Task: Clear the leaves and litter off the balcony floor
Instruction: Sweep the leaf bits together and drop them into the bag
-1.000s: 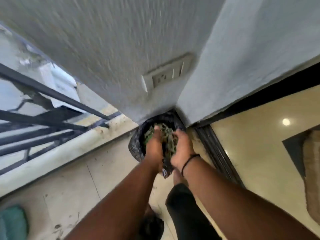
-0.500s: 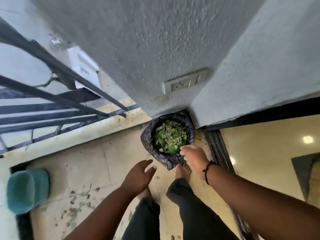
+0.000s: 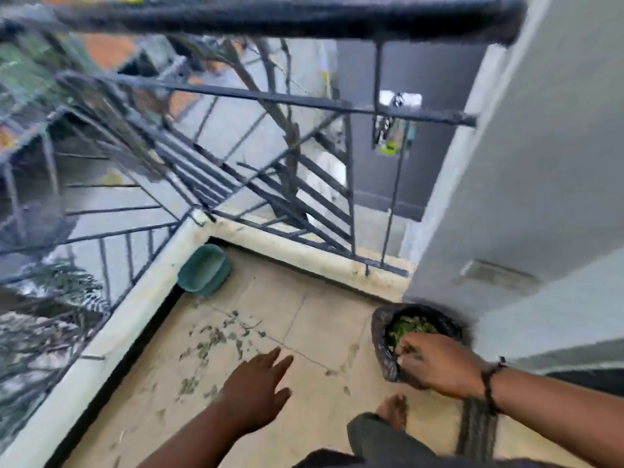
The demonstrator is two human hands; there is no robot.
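Note:
Dry leaves [image 3: 216, 339] lie scattered over the beige balcony floor [image 3: 324, 319], left of centre. In the corner by the wall stands a black plastic bag [image 3: 380, 336], and green leaves [image 3: 410, 327] fill it. My right hand [image 3: 435, 363] is at the bag's near rim with its fingers curled over the edge, gripping it. My left hand [image 3: 256, 386] hovers over the floor with spread, straight fingers and holds nothing. It is just right of the scattered leaves.
A teal tub [image 3: 204, 270] sits in the far corner against the low white kerb [image 3: 141, 298]. Black metal railing [image 3: 270, 197] runs along both outer edges. The grey wall with a socket plate [image 3: 496, 275] is on the right. My bare foot [image 3: 393, 410] stands near the bag.
Both hands were pressing leaves down in the bag. My left hand has come out and swung left over the floor, while my right hand stays at the rim. The view has turned left.

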